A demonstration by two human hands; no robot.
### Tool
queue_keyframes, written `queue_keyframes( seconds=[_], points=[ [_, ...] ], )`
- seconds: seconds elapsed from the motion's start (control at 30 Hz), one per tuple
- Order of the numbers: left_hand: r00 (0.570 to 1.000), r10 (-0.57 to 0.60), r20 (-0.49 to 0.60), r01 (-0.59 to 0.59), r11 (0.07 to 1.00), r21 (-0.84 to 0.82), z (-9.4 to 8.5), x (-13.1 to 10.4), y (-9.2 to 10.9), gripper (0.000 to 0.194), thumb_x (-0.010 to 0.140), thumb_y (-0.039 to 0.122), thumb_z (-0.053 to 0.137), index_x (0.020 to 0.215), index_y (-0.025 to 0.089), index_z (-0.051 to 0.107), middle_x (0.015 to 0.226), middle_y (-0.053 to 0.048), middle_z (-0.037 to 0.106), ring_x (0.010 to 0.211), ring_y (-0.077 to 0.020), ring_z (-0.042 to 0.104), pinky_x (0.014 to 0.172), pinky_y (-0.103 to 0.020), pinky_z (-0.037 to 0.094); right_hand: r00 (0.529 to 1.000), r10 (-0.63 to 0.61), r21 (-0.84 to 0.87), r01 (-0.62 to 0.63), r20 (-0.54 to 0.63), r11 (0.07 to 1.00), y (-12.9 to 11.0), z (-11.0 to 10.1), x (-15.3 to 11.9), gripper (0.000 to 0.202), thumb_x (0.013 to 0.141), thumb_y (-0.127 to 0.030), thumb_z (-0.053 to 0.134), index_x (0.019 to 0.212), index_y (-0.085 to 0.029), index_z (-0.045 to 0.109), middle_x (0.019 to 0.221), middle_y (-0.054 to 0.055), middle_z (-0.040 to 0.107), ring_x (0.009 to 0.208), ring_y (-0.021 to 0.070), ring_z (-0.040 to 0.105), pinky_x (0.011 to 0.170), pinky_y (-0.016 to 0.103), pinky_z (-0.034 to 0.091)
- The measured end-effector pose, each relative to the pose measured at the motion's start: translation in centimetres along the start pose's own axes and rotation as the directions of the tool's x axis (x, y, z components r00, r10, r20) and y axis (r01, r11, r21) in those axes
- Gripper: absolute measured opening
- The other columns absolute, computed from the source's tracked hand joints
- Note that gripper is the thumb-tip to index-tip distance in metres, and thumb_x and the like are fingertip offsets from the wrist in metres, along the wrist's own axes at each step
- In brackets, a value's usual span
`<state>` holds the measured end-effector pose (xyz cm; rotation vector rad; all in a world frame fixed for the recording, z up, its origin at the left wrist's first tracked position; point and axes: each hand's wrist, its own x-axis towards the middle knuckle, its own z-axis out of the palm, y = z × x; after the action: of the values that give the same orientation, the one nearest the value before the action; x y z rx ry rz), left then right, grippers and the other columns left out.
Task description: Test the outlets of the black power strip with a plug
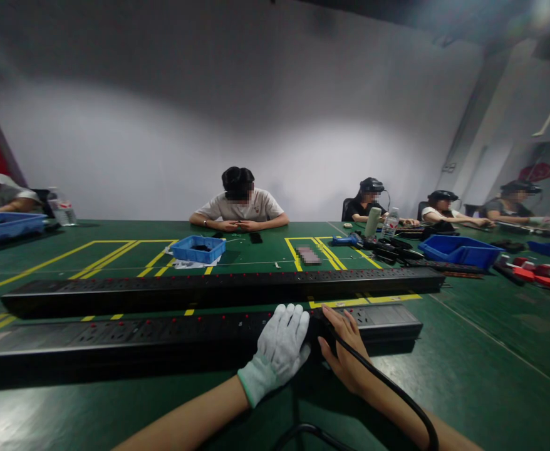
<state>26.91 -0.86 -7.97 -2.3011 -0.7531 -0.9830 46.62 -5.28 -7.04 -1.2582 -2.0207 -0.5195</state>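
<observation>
Big green surface (467, 388) fills most of the view, with yellow tape lines marking out boxes on it. Two long black power strips lie across it, left to right. The far power strip (218, 285) runs nearly the whole width, and the near power strip (115, 341) sits just in front of it, parallel, with rows of sockets and little red switches along the top.

Across the far side a person in a white shirt (240, 207) sits with hands together on the surface. More people sit along the far right edge, and there's part of another person at far left.

Smaller stuff: a blue bin (460, 252) at far right next to a heap of black parts, a blue tray (198, 248) near the middle, another blue tray (2, 227) at far left, and some red parts (538, 272) way over on the right. A water bottle (390, 223) stands by the bin.

Now the hands. The left hand (279, 351), in a white glove, rests flat on top of the near power strip toward its right end, fingers loosely spread and not gripping anything. The right hand (343, 344), bare, sits just beside it with fingers curled around a black cable (397, 394) where it meets the strip. The cable runs back along the right forearm and loops near the bottom edge.
</observation>
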Motion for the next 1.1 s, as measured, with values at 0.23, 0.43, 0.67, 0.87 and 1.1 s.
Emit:
queue_keyframes(
  seconds=[0.23, 0.43, 0.67, 0.87, 1.1],
  points=[
    [1.0, -0.001, -0.002, 0.001, 1.0, 0.0, -0.05, 0.01, -0.02, 0.052, 0.09, 0.032, 0.048, 0.136, 0.009, 0.046, 0.131, -0.017, 0.057, 0.126, -0.0324, 0.049, 0.106, -0.051, 0.038, 1.0, -0.008, 0.013, 0.008, 0.001, 1.0, 0.24, 0.16, -0.03, 0.052, 0.093, -0.021, 0.046, 0.142, -0.018, 0.031, 0.133, 0.013, 0.057, 0.122, 0.0255, 0.055, 0.109, 0.054, 0.035],
    [1.0, -0.003, -0.004, 0.003, 1.0, -0.003, 0.15, -0.16, -0.05, 0.053, 0.09, 0.032, 0.049, 0.137, 0.009, 0.046, 0.133, -0.017, 0.056, 0.127, -0.0325, 0.048, 0.106, -0.051, 0.038, 1.0, -0.007, 0.012, 0.007, -0.006, 1.0, 0.37, 0.19, -0.14, 0.053, 0.092, -0.02, 0.047, 0.142, -0.018, 0.032, 0.133, 0.012, 0.057, 0.122, 0.0251, 0.055, 0.109, 0.053, 0.035],
    [1.0, -0.005, 0.012, 0.005, 1.0, 0.0, 0.02, -0.09, 0.04, 0.053, 0.09, 0.032, 0.049, 0.137, 0.008, 0.046, 0.133, -0.018, 0.056, 0.127, -0.0326, 0.048, 0.106, -0.05, 0.039, 1.0, -0.014, 0.002, 0.014, -0.004, 1.0, 0.34, 0.25, -0.1, 0.056, 0.092, -0.02, 0.047, 0.145, -0.019, 0.029, 0.134, 0.012, 0.056, 0.123, 0.025, 0.054, 0.11, 0.053, 0.034],
    [1.0, 0.0, 0.016, 0.0, 1.0, -0.004, -0.15, -0.1, -0.03, 0.055, 0.091, 0.033, 0.049, 0.139, 0.009, 0.043, 0.135, -0.018, 0.054, 0.129, -0.0326, 0.047, 0.107, -0.051, 0.038, 1.0, -0.02, -0.039, 0.02, -0.008, 0.999, 0.28, 0.55, -0.55, 0.064, 0.093, -0.021, 0.046, 0.151, -0.019, 0.019, 0.136, 0.012, 0.055, 0.124, 0.025, 0.054, 0.11, 0.051, 0.035],
    [1.0, 0.004, 0.024, -0.004, 1.0, -0.015, -0.17, -0.02, 0.03, 0.054, 0.09, 0.032, 0.049, 0.139, 0.008, 0.043, 0.134, -0.018, 0.055, 0.13, -0.0323, 0.046, 0.108, -0.051, 0.038, 1.0, -0.007, -0.024, 0.007, 0.009, 1.0, 0.19, 0.32, -0.39, 0.061, 0.093, -0.021, 0.046, 0.149, -0.02, 0.023, 0.137, 0.012, 0.055, 0.125, 0.0248, 0.053, 0.111, 0.051, 0.034]
  ],
)
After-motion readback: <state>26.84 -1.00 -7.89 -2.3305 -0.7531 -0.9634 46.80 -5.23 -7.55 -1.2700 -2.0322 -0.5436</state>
